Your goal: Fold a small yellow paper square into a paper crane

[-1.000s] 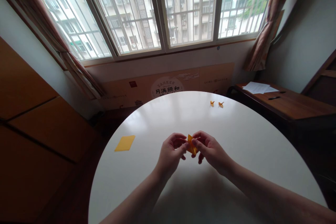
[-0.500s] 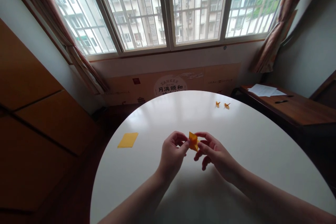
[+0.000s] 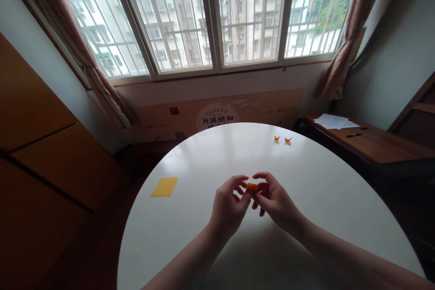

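Over the middle of a round white table (image 3: 306, 217), my left hand (image 3: 229, 204) and my right hand (image 3: 274, 199) meet fingertip to fingertip. Both pinch a small folded orange paper piece (image 3: 252, 186), which shows only as a sliver between the fingers; most of it is hidden. A flat sheet of yellow-orange paper (image 3: 165, 186) lies on the table to the left of my left hand. Two tiny folded orange paper figures (image 3: 282, 140) stand side by side near the table's far right edge.
A wooden side desk (image 3: 374, 145) at the right carries white papers (image 3: 333, 121) and a dark pen (image 3: 354, 135). Barred windows and curtains fill the wall ahead. A printed cardboard panel (image 3: 217, 115) leans below the sill. Wooden furniture stands at the left.
The orange piece stood upright between my fingers before; now it is turned flat and mostly covered, with both hands' fingertips drawn closer around it. The camera view shifted slightly.
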Action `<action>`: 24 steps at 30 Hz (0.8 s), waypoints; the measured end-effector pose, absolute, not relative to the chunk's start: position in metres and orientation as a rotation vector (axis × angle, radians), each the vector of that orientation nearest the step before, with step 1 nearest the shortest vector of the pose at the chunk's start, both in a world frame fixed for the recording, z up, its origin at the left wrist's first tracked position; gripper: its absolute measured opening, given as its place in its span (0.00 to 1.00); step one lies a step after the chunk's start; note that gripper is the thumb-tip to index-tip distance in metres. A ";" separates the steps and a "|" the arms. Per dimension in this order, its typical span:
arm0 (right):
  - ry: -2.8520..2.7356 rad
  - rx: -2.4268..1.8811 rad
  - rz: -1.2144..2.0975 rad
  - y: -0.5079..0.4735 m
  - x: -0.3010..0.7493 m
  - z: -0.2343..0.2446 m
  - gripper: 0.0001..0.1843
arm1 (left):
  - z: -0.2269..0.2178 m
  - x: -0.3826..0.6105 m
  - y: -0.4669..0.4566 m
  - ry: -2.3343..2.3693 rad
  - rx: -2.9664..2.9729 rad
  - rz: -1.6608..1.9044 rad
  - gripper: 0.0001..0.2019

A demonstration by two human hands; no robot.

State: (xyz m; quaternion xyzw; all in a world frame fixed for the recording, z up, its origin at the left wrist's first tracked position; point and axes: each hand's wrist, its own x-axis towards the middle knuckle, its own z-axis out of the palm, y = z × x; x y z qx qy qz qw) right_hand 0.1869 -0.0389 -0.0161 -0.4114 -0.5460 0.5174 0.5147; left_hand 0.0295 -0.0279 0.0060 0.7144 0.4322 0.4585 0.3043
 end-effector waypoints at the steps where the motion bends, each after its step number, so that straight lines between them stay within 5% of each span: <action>1: -1.340 -0.995 1.215 -0.039 0.187 -0.017 0.21 | 0.007 0.030 -0.028 1.139 1.904 1.211 0.13; 16: -1.624 -1.023 0.746 -0.046 0.186 -0.013 0.07 | 0.010 0.038 -0.033 1.068 1.538 1.284 0.09; 24: -1.570 -0.970 0.815 -0.048 0.184 -0.012 0.06 | 0.013 0.036 -0.035 1.030 1.446 1.303 0.13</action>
